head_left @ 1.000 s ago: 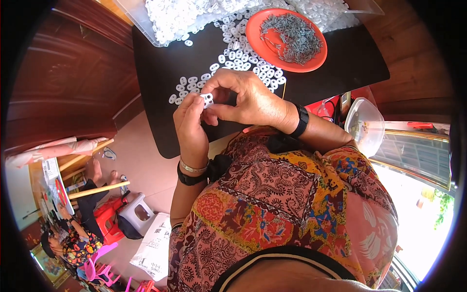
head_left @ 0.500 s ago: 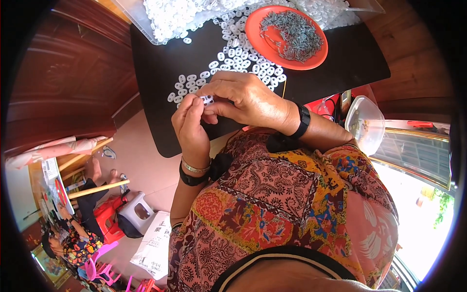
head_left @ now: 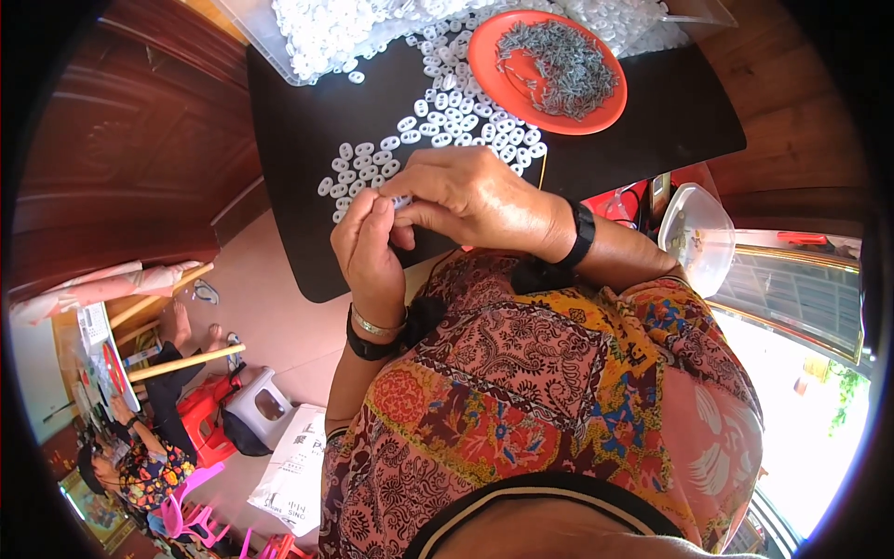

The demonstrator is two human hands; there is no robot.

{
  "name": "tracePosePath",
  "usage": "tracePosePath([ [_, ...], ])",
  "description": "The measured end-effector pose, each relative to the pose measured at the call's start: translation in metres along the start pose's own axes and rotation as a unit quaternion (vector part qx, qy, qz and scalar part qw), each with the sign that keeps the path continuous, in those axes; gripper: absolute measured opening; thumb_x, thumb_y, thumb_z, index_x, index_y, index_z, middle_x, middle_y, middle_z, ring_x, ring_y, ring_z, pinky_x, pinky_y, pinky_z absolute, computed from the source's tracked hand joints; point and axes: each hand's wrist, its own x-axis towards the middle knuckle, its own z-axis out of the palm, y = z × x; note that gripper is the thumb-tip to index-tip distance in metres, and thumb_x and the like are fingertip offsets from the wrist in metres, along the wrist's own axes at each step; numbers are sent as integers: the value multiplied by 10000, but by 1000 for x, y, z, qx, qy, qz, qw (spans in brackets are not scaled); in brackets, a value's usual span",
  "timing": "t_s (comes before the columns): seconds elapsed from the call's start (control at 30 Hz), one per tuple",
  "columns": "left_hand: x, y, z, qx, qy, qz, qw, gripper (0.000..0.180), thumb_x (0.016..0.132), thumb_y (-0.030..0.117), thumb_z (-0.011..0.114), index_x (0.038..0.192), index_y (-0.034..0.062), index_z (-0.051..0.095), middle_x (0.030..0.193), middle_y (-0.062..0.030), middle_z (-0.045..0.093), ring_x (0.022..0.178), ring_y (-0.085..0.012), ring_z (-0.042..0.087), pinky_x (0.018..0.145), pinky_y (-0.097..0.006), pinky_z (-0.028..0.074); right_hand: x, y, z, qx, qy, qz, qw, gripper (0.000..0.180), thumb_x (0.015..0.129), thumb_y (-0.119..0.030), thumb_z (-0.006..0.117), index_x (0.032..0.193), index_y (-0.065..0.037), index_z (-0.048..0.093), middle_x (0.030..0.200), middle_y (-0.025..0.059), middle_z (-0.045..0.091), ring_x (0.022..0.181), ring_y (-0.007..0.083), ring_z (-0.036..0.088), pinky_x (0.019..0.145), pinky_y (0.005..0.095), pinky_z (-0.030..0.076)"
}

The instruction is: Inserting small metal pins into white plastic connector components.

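Hands meet at the centre of the frame, above the near edge of the black desk (head_left: 307, 177). The left hand (head_left: 371, 250) and right hand (head_left: 466, 194) are closed, fingertips together, pinching a small white plastic piece (head_left: 400, 201) between them. Loose white pieces (head_left: 438, 121) lie scattered just above them, beside an orange plate (head_left: 494, 79) of grey metal bits (head_left: 557, 65).

Both hands (head_left: 424, 219) pinch white ring (head_left: 400, 200), grip partly hidden.
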Motion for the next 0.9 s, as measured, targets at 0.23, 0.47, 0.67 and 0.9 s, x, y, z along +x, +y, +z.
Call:
tracePosePath([
  [0.23,-6,-1,4,25,27,13,999,262,917,149,443,710,8,519,557,5,455,494,-60,394,473,-218,299,-3,1,7,-56,9,-20,998,177,787,-118,681,941,-39,646,751,89,628,678,280,644,598,357,529],
  [0.47,-6,3,0,8,29,-23,999,264,915,143,440,698,12,517,549,0,437,493,-65,373,485,-230,278,0,-4,0,-36,-34,-7,999,185,804,-164,673,941,-41,648,809,90,633,734,271,645,632,349,536],
  [0.67,-4,3,-15,21,21,-3,1000,246,896,125,444,700,3,529,571,-6,446,514,-75,361,517,-231,277,23,-3,-87,-290,45,-75,953,202,781,-117,718,966,-52,670,835,83,664,694,255,655,613,326,536],
  [0.9,-6,3,-24,5,43,-9,999,242,899,141,461,712,11,541,586,-3,454,519,-70,370,503,-223,276,77,27,-227,-486,274,-56,828,305,771,-40,649,1074,-12,644,1058,186,624,847,303,633,691,340,518],
])
